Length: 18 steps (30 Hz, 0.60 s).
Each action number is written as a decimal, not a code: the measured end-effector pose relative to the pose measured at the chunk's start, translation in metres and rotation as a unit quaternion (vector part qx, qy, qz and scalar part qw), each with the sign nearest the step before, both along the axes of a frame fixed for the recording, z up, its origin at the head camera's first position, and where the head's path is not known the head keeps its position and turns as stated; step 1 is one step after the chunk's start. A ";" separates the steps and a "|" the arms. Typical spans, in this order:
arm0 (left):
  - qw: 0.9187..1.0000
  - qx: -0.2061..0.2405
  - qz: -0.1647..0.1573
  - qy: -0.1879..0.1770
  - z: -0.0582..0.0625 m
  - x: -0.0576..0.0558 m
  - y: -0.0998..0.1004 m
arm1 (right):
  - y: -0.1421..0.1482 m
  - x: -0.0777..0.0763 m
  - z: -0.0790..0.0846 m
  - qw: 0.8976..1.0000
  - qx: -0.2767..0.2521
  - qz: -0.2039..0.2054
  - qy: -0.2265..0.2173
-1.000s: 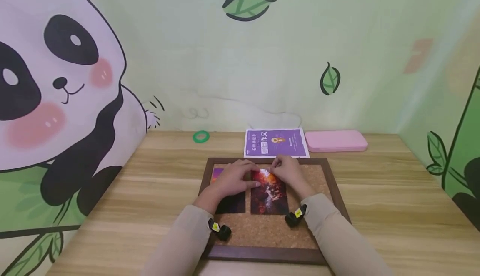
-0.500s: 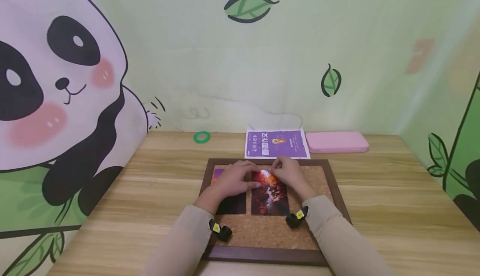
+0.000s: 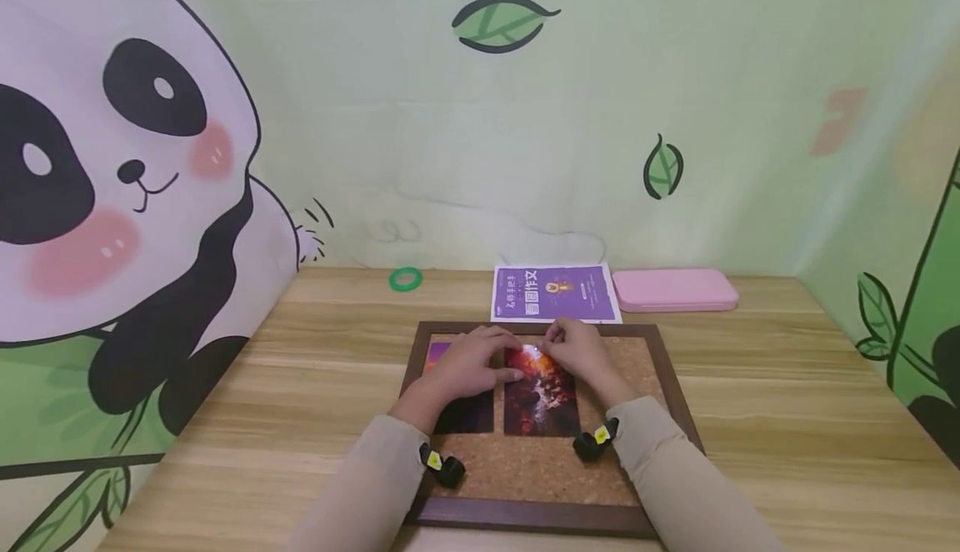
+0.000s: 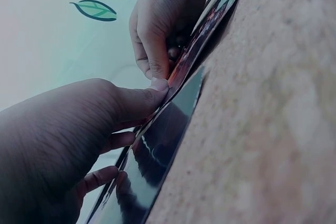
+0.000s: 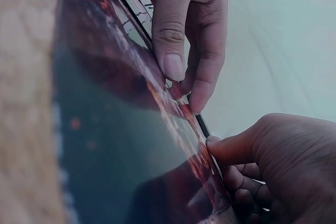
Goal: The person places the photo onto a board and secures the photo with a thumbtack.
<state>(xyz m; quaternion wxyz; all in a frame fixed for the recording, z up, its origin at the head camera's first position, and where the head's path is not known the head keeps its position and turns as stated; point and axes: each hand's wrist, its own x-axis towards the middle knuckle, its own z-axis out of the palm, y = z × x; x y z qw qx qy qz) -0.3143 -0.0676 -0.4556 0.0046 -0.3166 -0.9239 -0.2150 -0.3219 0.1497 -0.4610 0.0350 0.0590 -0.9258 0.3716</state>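
A framed cork board (image 3: pixel 540 473) lies on the table with two photo cards on it. The right-hand card, a glossy red and orange photo (image 3: pixel 542 402), has my hands at its upper part. My left hand (image 3: pixel 468 360) reaches across the darker purple photo (image 3: pixel 472 416), its thumb and forefinger spread apart and touching the red photo. At the red photo's top right, my right hand (image 3: pixel 581 353) pinches with thumb and curled forefinger at the edge; any small thing between these fingertips is hidden. In the left wrist view, the darker photo's near edge (image 4: pixel 197 85) stands slightly off the cork.
Behind the board lie a purple and white booklet (image 3: pixel 555 292) and a pink case (image 3: pixel 675 289). A green ring (image 3: pixel 406 279) rests farther left on the wooden table (image 3: pixel 322 385). A wall with panda and leaf drawings (image 3: pixel 360 118) closes off the back.
The head view has tilted a little, so everything sits slightly lower in it. Both hands keep their places at the red photo's upper part, with hardly any finger movement.
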 end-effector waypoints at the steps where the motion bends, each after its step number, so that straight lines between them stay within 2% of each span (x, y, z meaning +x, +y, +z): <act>1: 1.000 0.000 -0.001 0.001 0.000 0.000 0.000 | 0.001 0.000 0.000 1.000 0.003 0.004 0.000; 10: 1.000 -0.016 -0.002 0.010 0.007 -0.004 0.009 | 0.013 0.002 0.011 0.999 0.024 0.033 0.014; 18: 0.999 -0.038 -0.013 0.003 0.008 0.001 0.014 | 0.021 0.005 0.009 0.998 0.028 0.051 0.004</act>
